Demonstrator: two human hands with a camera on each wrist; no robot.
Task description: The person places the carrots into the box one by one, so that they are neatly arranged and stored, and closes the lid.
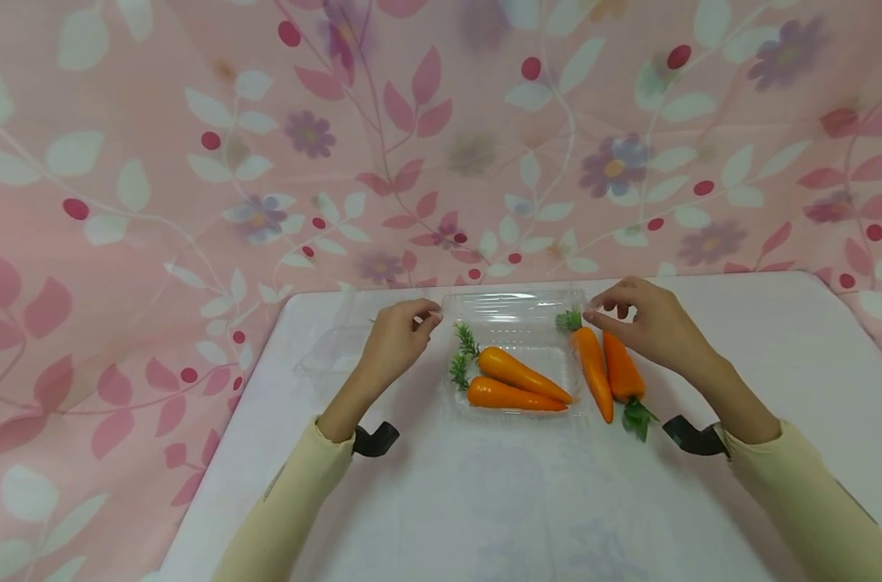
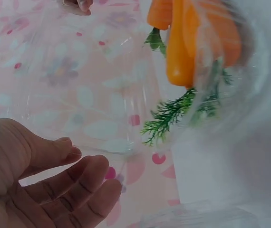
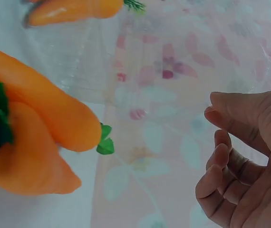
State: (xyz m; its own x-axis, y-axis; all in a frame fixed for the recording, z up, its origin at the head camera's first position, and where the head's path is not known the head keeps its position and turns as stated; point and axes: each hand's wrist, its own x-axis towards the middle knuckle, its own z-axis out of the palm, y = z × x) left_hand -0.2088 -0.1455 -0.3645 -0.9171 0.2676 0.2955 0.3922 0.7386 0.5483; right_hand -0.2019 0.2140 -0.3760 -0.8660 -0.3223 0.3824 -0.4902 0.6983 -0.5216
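At mid-frame, we saw the left hand (image 1: 399, 335) and right hand (image 1: 649, 321) pinching a clear lid (image 1: 513, 305). Their other fingers (image 3: 208, 185) curved loosely.

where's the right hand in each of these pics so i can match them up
Head: right hand, right of centre.
Left wrist: right hand at the top edge, left of centre, cropped.
Right wrist: right hand, lower right, cropped.
Shared landmark: the two carrots in the clear container.

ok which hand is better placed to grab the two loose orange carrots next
Probably the right hand: it is close to the two loose orange carrots; the left hand is across the carrot-holding clear plastic box. Both seem to pinch its transparent lid.
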